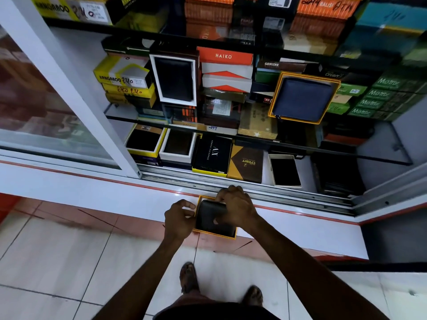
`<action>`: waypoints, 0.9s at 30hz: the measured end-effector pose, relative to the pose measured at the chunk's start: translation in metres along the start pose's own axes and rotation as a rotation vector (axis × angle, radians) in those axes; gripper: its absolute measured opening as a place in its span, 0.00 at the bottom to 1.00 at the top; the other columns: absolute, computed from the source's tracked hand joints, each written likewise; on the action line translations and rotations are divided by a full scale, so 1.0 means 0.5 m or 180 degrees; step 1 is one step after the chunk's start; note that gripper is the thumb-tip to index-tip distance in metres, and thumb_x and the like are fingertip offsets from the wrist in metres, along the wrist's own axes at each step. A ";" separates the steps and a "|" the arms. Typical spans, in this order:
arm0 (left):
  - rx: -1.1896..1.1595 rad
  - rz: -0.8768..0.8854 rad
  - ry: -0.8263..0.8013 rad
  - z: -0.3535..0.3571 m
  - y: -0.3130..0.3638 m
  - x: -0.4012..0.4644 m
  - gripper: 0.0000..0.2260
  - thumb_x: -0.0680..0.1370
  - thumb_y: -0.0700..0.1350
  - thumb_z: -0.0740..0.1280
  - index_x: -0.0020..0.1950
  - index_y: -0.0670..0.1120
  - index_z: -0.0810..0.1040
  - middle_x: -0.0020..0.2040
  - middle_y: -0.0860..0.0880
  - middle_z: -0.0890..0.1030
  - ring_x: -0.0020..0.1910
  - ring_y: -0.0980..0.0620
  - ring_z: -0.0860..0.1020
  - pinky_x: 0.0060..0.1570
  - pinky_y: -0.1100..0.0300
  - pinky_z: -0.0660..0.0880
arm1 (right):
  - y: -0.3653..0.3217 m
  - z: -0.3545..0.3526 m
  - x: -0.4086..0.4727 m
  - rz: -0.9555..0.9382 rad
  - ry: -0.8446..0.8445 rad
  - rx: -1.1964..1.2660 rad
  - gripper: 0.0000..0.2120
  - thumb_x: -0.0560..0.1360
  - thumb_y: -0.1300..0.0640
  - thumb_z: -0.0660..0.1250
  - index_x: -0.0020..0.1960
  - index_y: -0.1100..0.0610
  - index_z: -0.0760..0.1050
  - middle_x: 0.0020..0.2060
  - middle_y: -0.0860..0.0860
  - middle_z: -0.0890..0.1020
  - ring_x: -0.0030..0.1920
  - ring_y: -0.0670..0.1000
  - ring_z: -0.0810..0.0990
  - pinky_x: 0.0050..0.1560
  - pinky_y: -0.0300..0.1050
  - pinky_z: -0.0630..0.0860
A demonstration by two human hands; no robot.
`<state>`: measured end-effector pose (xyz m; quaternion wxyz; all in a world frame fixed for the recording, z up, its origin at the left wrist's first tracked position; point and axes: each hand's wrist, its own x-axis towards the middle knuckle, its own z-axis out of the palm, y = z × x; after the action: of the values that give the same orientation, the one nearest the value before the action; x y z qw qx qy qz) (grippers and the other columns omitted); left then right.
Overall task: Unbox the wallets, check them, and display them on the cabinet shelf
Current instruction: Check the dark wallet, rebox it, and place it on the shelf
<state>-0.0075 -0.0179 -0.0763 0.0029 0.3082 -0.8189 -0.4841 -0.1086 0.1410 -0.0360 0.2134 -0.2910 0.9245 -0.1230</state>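
While boxed, wallet (211,214) sits between both hands (179,219)

Two hands (179,219) (235,207), one held wallet (211,215), four green Motrix boxes (379,95)

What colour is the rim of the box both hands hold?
Yellow-orange rim on the box; head view, the only one.

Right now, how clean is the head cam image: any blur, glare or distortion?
Head view: strong wide-angle bending at the cabinet frame; top-shelf boxes soft and smeared; reflections on the sliding glass; floor tiles streaked; hands and the black wallet fairly sharp.
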 end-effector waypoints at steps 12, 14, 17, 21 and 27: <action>0.0412 0.0226 0.0343 0.003 0.011 -0.004 0.07 0.68 0.39 0.75 0.45 0.42 0.83 0.45 0.47 0.85 0.41 0.53 0.81 0.49 0.63 0.75 | 0.024 -0.084 -0.034 0.0716 0.0142 0.2432 0.25 0.66 0.55 0.79 0.61 0.53 0.77 0.56 0.49 0.83 0.57 0.53 0.81 0.56 0.50 0.79; 0.0135 0.0348 0.0589 -0.008 0.046 -0.017 0.06 0.71 0.44 0.74 0.45 0.44 0.83 0.45 0.49 0.85 0.43 0.54 0.81 0.50 0.60 0.76 | 0.033 -0.105 -0.048 0.0917 0.0100 0.3344 0.20 0.68 0.59 0.77 0.59 0.52 0.79 0.54 0.51 0.84 0.57 0.55 0.81 0.59 0.54 0.78; -0.0415 -0.0147 0.0253 -0.024 0.125 -0.035 0.14 0.74 0.58 0.67 0.44 0.49 0.82 0.43 0.51 0.85 0.44 0.53 0.81 0.54 0.50 0.77 | 0.040 -0.138 -0.069 0.1191 -0.0150 0.4190 0.12 0.72 0.58 0.73 0.55 0.52 0.78 0.51 0.52 0.83 0.51 0.53 0.80 0.54 0.50 0.75; -0.2125 -0.1486 -0.1057 -0.042 0.216 -0.050 0.30 0.70 0.71 0.61 0.52 0.47 0.81 0.50 0.47 0.86 0.51 0.46 0.81 0.54 0.48 0.73 | 0.038 -0.162 -0.091 0.1335 -0.0194 0.4685 0.10 0.74 0.53 0.71 0.53 0.53 0.76 0.49 0.53 0.83 0.49 0.53 0.80 0.54 0.48 0.73; -0.2698 -0.1413 -0.1154 -0.036 0.281 -0.064 0.20 0.68 0.52 0.75 0.54 0.43 0.79 0.47 0.43 0.83 0.41 0.48 0.77 0.33 0.59 0.75 | 0.005 -0.192 -0.129 0.1215 0.0432 0.4371 0.19 0.69 0.44 0.76 0.54 0.53 0.80 0.48 0.50 0.86 0.49 0.51 0.85 0.47 0.45 0.75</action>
<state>-0.0469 0.0322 0.0542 -0.1173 0.3576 -0.4528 -0.8083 -0.1067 0.1910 0.0683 0.3082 0.0842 0.6843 -0.6554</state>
